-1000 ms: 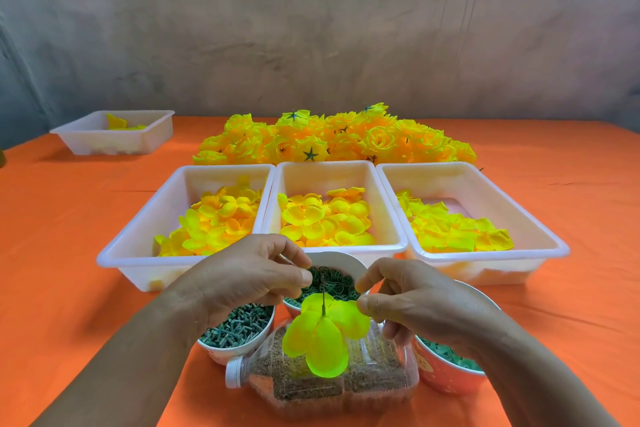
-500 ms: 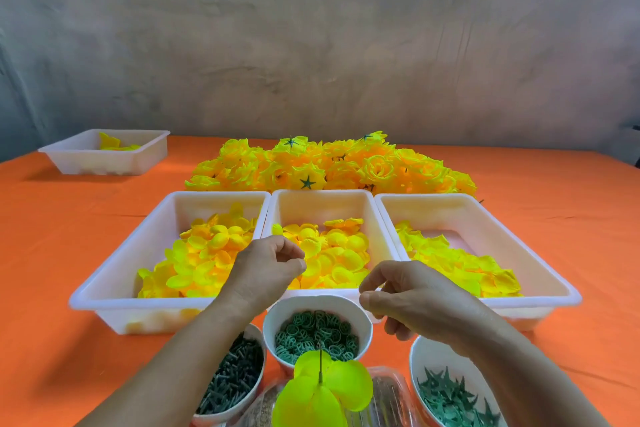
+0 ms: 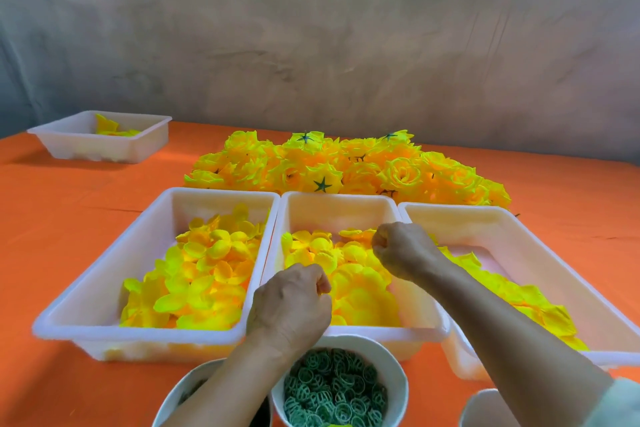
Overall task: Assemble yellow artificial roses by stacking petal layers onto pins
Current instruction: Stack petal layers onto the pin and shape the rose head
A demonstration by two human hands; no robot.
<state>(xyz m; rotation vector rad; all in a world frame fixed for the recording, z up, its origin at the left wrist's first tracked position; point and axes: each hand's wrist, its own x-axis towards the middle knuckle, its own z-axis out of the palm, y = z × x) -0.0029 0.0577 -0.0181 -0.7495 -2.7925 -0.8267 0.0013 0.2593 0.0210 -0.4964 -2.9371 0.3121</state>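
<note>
Petal layers [image 3: 349, 274] lie heaped in the middle tray [image 3: 381, 331], the centre one of three white trays set side by side. Nearest, at 6 o'clock, a white bowl [image 3: 394, 366] of green ring pieces sits just before that tray. A second bowl [image 3: 180, 388] is at 7 o'clock and the rim of a cup [image 3: 481, 406] at 5 o'clock.

The left hand [image 3: 294, 302] hovers over the tray's near rim. The right hand [image 3: 401, 250] is farther in over the heap, toward 1 o'clock of the left. Both have their fingers curled tight, tips down at the petals; whether either pinches a layer I cannot tell.

The step looks like picking the next layer. To do it well, take a single layer by its edge and lift it straight up so its neighbours drop away. Thin fabric is likely to cling, so a small shake may help. The pin is out of view.

The left tray [image 3: 138, 329] at 10 o'clock holds rounder petals, the right tray [image 3: 519, 239] at 2 o'clock flatter ones. Beyond, at 12 o'clock, finished roses [image 3: 346, 166] are piled, some showing green star backs. A small tray [image 3: 138, 146] with a few yellow pieces stands well apart at 11 o'clock. The surface [image 3: 52, 236] is covered in orange cloth, and a mottled grey wall [image 3: 311, 45] closes the room behind.
</note>
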